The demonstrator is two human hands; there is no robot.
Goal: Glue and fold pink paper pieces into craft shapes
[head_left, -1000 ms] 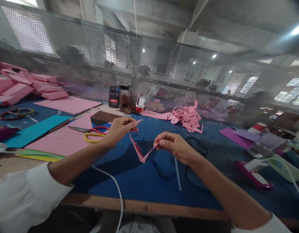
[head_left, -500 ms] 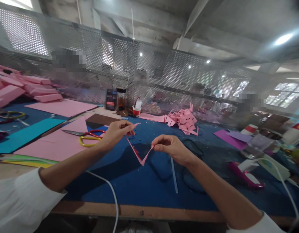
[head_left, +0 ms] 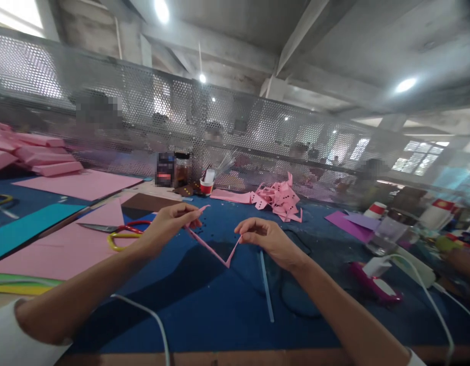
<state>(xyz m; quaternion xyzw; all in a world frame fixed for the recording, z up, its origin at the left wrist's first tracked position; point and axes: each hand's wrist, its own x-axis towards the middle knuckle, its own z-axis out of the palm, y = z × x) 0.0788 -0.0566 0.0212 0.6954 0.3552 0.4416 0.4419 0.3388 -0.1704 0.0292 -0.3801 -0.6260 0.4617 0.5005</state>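
Holds 1 pink paper strip (head_left: 227,263) aloft over the blue tabletop (head_left: 204,320), bent into a V with the fold downward. Pinches 1 end between thumb and fingers of the left hand (head_left: 181,219), with a tip poking out beyond. Pinches the other end between thumb and curled fingers of the right hand (head_left: 263,238). Has scissors (head_left: 107,228) near the left forearm (head_left: 97,290), atop a pink sheet (head_left: 40,249), and a heap of pink cut pieces (head_left: 278,198) beyond the right hand.
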